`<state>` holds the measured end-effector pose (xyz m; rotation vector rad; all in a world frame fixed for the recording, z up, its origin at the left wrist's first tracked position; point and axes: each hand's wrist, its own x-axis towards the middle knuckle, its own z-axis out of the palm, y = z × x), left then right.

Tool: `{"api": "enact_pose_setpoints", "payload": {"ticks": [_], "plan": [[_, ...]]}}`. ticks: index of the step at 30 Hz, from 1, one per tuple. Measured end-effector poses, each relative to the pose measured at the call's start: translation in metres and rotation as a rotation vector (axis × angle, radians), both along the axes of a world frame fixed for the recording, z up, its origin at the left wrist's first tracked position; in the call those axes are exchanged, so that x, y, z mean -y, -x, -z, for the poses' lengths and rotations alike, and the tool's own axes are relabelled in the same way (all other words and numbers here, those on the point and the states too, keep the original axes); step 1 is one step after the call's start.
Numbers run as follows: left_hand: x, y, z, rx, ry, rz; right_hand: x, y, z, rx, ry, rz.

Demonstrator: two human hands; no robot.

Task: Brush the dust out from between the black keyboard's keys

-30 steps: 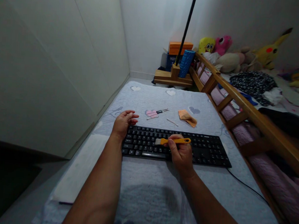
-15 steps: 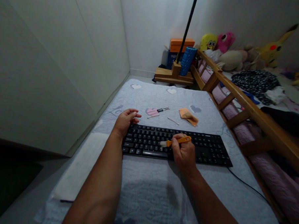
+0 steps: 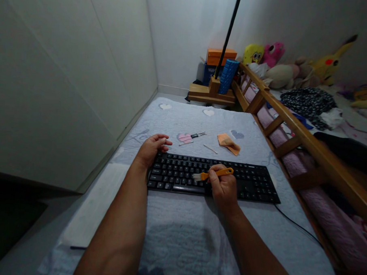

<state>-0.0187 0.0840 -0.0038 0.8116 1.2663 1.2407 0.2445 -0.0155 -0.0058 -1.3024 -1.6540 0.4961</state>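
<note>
A black computer keyboard [image 3: 181, 189] lies across the bed-like surface in front of me. My right hand [image 3: 223, 184] grips a small brush [image 3: 205, 176] with an orange handle and pale bristles. Its bristles point left and lie over the middle keys; whether they press on them I cannot tell. At the keyboard's upper left corner rests my left hand [image 3: 154, 147], its fingers loosely bent and apart. Beyond the keyboard are a black-handled tool with thin metal prongs [image 3: 197, 135], a cotton swab [image 3: 210, 149], a second cotton swab [image 3: 186, 143] and an orange cloth [image 3: 228, 144].
A wooden bed rail [image 3: 307, 145] runs along the right, with plush toys [image 3: 330, 63] behind it. The keyboard cable [image 3: 298, 225] trails to the lower right. A white panel [image 3: 98, 206] lies at left. Against the far wall are an orange box [image 3: 221, 57] and a blue roller [image 3: 228, 76].
The view has shifted slightly, so everything sits a little further left. The brush's bristles have moved slightly left over the keys. My left hand stays at the keyboard's corner.
</note>
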Motion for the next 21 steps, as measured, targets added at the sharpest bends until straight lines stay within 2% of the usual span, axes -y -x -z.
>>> {"api": "enact_pose_setpoints", "payload": {"ticks": [4, 7, 10, 13, 15, 17, 21], "plan": [[0.0, 0.001, 0.0, -0.004, 0.004, 0.007, -0.006, -0.014, -0.003, 0.104, -0.082, 0.15], [0.0, 0.0, 0.0, 0.002, 0.003, 0.001, -0.007, -0.023, -0.009, 0.07, -0.093, 0.209], [0.001, -0.001, -0.001, 0.014, 0.0, -0.001, -0.006, -0.022, -0.014, -0.095, 0.02, 0.106], [0.001, -0.001, -0.001, 0.012, -0.01, 0.004, -0.004, -0.016, -0.015, -0.23, 0.2, -0.121], [0.001, -0.001, -0.001, 0.003, -0.011, 0.002, -0.003, -0.012, -0.014, -0.242, 0.282, -0.236], [0.001, -0.001, -0.001, -0.005, -0.006, -0.004, -0.002, -0.009, -0.014, -0.212, 0.298, -0.269], [0.0, -0.001, 0.0, -0.011, -0.001, -0.008, -0.003, -0.006, -0.014, -0.108, 0.208, -0.2]]}}
